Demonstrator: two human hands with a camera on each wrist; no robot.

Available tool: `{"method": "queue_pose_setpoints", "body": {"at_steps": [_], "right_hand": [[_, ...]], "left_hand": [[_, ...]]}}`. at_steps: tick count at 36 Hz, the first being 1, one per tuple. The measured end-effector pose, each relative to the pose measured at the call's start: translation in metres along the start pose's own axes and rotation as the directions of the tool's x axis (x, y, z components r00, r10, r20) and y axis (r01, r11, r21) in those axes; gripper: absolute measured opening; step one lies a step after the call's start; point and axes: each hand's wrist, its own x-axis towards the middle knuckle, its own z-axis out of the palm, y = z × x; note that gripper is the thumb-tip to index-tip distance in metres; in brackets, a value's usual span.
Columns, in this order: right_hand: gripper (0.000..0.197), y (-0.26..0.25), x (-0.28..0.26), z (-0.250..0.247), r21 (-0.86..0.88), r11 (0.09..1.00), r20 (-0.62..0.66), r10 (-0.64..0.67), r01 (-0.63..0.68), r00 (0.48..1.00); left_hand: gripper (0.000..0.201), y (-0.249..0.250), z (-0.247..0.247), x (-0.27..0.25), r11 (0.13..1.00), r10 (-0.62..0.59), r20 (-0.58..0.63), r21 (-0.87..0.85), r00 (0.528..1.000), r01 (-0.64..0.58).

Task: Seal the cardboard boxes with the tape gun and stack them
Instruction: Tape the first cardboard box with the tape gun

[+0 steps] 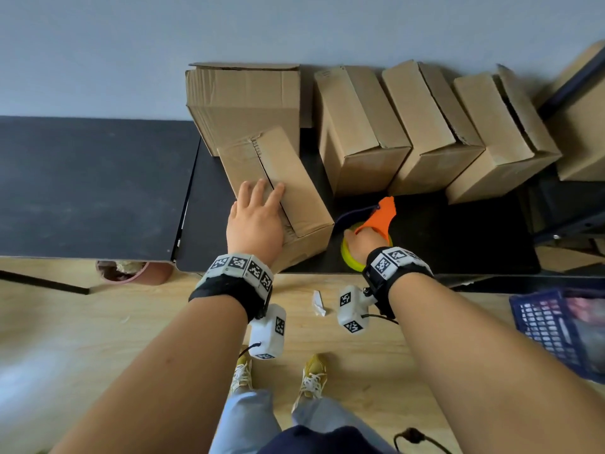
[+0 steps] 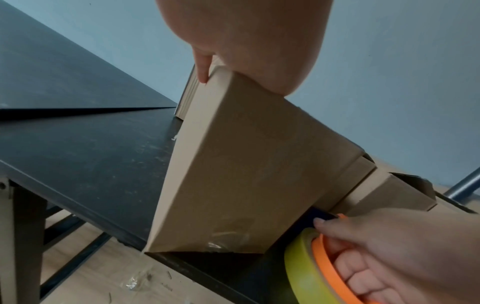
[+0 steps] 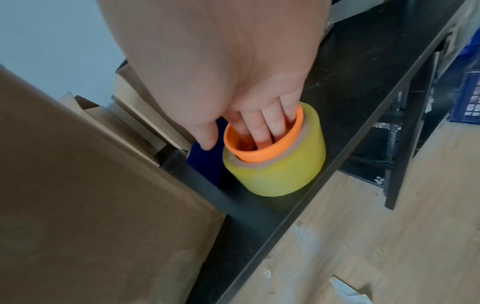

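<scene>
A closed cardboard box [image 1: 294, 191] lies slanted at the front of the black table [image 1: 442, 237]. A seam runs along its top. My left hand [image 1: 255, 221] lies flat on the near end of the box, fingers straight and spread. In the left wrist view the palm [image 2: 246, 41] presses on the box [image 2: 233, 174], and clear tape shows low on its side. To the right, my right hand [image 1: 358, 242] grips the orange tape gun [image 1: 376, 217] standing on the table. Its fingers [image 3: 262, 131] curl inside the orange core of the yellow tape roll [image 3: 280, 170], thumb outside.
Three cardboard boxes [image 1: 432, 126] stand in a row at the back right, and a larger box [image 1: 245, 99] with a raised flap sits behind the one I hold. A blue crate [image 1: 556, 326] sits on the floor at right. A second table [image 1: 98, 185] adjoins on the left.
</scene>
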Motion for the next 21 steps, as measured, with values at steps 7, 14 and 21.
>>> {"method": "queue_pose_setpoints", "body": {"at_steps": [7, 14, 21], "right_hand": [[0.064, 0.002, 0.003, 0.000, 0.389, 0.912, -0.068, 0.169, -0.130, 0.983], [0.067, 0.011, 0.017, 0.003, 0.196, 0.979, -0.213, -0.004, 0.047, 0.977], [0.076, -0.016, 0.016, -0.016, 0.092, 0.965, -0.027, 0.251, -0.248, 0.968]], "left_hand": [[0.052, 0.010, 0.003, 0.000, 0.999, -0.035, 0.012, 0.006, 0.999, 0.035], [0.050, 0.009, 0.005, 0.000, 0.998, -0.053, 0.021, -0.012, 0.998, 0.053], [0.048, 0.009, 0.006, 0.000, 0.997, -0.070, 0.025, -0.026, 0.997, 0.071]]}}
